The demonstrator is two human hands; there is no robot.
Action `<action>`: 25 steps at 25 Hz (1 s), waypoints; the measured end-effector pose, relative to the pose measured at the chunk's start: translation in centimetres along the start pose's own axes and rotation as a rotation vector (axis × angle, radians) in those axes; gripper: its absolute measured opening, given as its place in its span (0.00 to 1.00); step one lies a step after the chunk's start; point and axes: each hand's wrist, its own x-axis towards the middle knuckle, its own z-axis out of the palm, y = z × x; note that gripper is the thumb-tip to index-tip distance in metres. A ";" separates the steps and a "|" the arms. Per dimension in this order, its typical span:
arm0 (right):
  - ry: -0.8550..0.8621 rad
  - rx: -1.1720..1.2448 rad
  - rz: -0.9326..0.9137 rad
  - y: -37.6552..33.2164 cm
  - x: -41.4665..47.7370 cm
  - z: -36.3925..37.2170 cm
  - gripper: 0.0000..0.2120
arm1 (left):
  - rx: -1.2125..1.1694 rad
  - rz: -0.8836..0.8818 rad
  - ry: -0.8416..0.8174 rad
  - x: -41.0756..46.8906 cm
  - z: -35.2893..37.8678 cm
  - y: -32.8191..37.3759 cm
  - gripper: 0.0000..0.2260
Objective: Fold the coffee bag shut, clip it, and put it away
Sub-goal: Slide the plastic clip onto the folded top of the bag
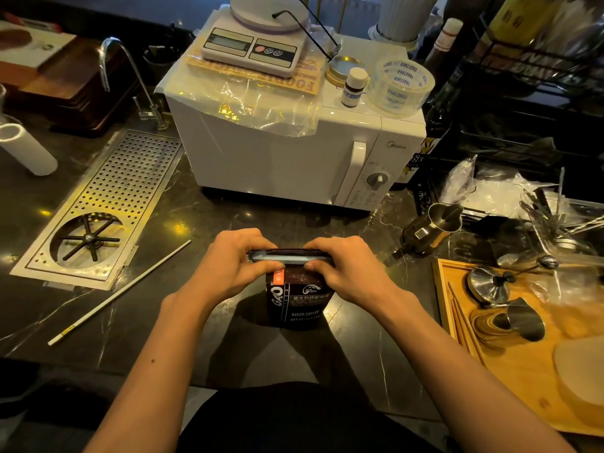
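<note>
Dark marble counter (202, 322) under our upright coffee bag (299, 300) (label toward us); left hand (233, 264) and right hand (343, 268) pinch the grey clip (287, 257) along its folded top.

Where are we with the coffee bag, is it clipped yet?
Folded: the coffee bag stands upright on the counter with its top rolled down. In hand: the left hand and right hand press a grey clip along the fold; whether it has latched is unclear. Left: putting the bag away.
</note>
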 end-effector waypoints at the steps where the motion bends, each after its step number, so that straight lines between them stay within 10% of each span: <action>1: 0.004 0.021 -0.001 0.1 0.0 0.1 0.11 | -0.025 -0.023 0.007 -0.1 0.1 0.0 0.12; 11: 0.335 0.624 0.205 1.6 -1.8 2.2 0.12 | -0.773 -0.501 0.293 -2.1 4.5 0.2 0.09; 25: 0.344 1.019 0.316 2.0 -1.9 3.3 0.13 | -1.090 -0.502 0.282 -2.4 5.6 -0.1 0.14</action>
